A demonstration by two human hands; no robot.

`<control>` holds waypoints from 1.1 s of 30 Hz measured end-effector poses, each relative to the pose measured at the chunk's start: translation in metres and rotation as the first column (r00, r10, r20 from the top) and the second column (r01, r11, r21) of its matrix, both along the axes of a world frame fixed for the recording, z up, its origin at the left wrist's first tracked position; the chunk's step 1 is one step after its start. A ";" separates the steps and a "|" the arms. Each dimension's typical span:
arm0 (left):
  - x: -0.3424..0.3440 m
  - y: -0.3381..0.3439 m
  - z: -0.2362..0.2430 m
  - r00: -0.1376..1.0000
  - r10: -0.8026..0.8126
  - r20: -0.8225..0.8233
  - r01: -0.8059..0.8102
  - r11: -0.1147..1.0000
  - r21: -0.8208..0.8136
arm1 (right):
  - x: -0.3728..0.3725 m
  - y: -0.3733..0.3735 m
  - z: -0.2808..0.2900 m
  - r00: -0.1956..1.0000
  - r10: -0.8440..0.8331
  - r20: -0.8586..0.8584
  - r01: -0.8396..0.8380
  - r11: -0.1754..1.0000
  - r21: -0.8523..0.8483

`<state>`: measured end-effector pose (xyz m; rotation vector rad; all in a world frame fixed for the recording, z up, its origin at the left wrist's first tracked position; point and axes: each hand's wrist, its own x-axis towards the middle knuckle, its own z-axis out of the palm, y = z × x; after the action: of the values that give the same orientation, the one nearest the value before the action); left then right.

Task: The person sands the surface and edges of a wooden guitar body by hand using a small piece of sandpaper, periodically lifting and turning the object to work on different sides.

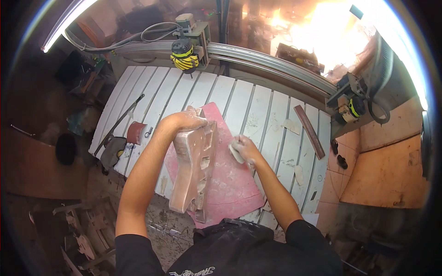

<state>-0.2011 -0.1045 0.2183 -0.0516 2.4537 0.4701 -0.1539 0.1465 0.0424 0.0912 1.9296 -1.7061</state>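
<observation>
A long, dusty carved wooden piece (pixel 185 161) with a row of square hollows along one side stands on edge on a pink mat (pixel 232 184). My left hand (pixel 189 120) is closed over its far end, with the palm on top and the fingers partly hidden. To the right of the piece and apart from it, my right hand (pixel 245 149), dusted white, is closed around a small pale pad (pixel 236 154). Whether that pad is folded sandpaper I cannot tell.
Under the mat is a white slatted table (pixel 258 110). A sander (pixel 113 152), a roll of brownish abrasive (pixel 135 132) and a dark rod (pixel 122 117) lie left; a brown bar (pixel 309 131) and pale scraps (pixel 291 125) right. A gantry rail (pixel 262 60) with a spindle (pixel 184 53) spans the back.
</observation>
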 end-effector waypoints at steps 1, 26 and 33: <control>0.000 -0.002 0.003 1.000 -0.014 0.022 0.013 0.999 0.037 | -0.014 -0.008 -0.004 0.997 -0.011 -0.080 0.012 1.000 0.011; -0.003 0.004 -0.032 0.973 0.118 -0.198 -0.062 0.961 0.270 | -0.056 -0.083 -0.009 0.982 -0.184 0.051 0.189 0.972 -0.138; 0.001 -0.007 -0.026 0.972 0.127 -0.199 -0.068 0.958 0.277 | -0.051 -0.083 0.003 0.983 -0.166 0.083 0.170 0.984 -0.053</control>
<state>-0.1997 -0.1117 0.1918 -0.0095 2.5808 0.8917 -0.2049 0.0632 0.0454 0.3020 1.8569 -1.8394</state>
